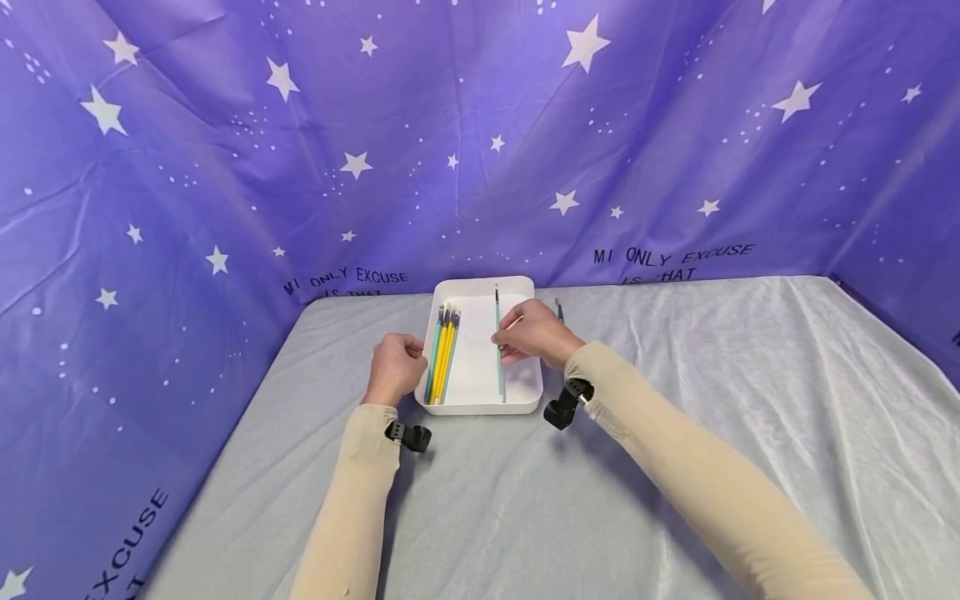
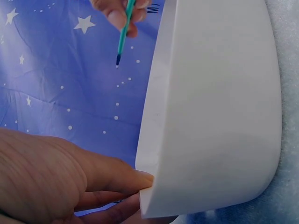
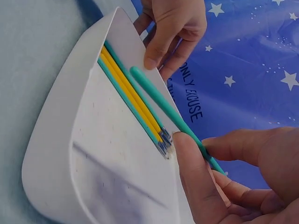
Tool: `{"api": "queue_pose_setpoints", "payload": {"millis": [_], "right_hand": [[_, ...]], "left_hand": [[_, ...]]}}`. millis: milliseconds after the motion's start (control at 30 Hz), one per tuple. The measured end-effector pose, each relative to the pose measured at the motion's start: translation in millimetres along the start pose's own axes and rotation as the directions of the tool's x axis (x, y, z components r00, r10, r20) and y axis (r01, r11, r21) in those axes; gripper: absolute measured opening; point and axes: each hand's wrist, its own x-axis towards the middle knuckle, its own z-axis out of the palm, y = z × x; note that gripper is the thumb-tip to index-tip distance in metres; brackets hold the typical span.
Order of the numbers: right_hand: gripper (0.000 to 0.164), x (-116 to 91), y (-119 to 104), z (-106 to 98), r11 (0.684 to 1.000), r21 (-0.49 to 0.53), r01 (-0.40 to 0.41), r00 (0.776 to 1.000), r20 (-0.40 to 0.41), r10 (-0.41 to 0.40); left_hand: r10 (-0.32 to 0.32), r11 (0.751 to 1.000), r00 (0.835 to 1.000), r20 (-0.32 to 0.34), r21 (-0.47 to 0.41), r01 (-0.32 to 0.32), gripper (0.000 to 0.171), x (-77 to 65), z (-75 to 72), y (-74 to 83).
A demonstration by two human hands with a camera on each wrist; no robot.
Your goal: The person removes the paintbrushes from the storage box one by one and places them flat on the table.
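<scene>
- Between the two hands sits a white tray (image 1: 480, 404), shallow, smooth and round-cornered, on a grey, slightly crinkled cloth (image 1: 675, 467).
- Right hand (image 1: 534, 332) pinches a slim teal brush (image 1: 498, 354) between thumb and fingers, roughly mid-handle; the brush runs lengthwise over the tray floor, bristle end pointing away from the person.
- Left hand (image 1: 395, 364) grips the tray's near-left wall, fingers curled at the rim, steadying it.
- Just inside that wall, beside the left fingers, lies a bundle of yellow and teal brushes (image 1: 442, 354), aligned, tips together.
- Beyond the right hand, outside the tray, another brush (image 1: 558, 311) lies on the cloth.
- Step in hand, as I judge it: placing the teal brush in the tray. Whether it already touches the floor is hard to tell from these angles.
- Next move likely calls for lowering it flat and parallel to the bundle, then easing the pinch without rolling the round, slippery handle.
- Handles look like glossy painted wood or plastic; the tray like matte plastic.
</scene>
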Motion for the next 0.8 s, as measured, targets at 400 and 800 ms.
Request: {"api": "queue_pose_setpoints", "payload": {"millis": [400,800], "right_hand": [[0.033,-13,7,-27,0.999,-0.039,0.019,1.000,-0.002,-0.019],[0.040,-20,12,-51,1.000,-0.024,-0.017,1.000,-0.021,0.016]], "left_hand": [[-0.002,1.000,1.000,0.005,-0.007,0.002,0.026,0.3,1.0,-0.5],[0.012,1.000,1.000,-0.004,-0.004,-0.012,0.025,0.2,0.5,-0.3]]}}
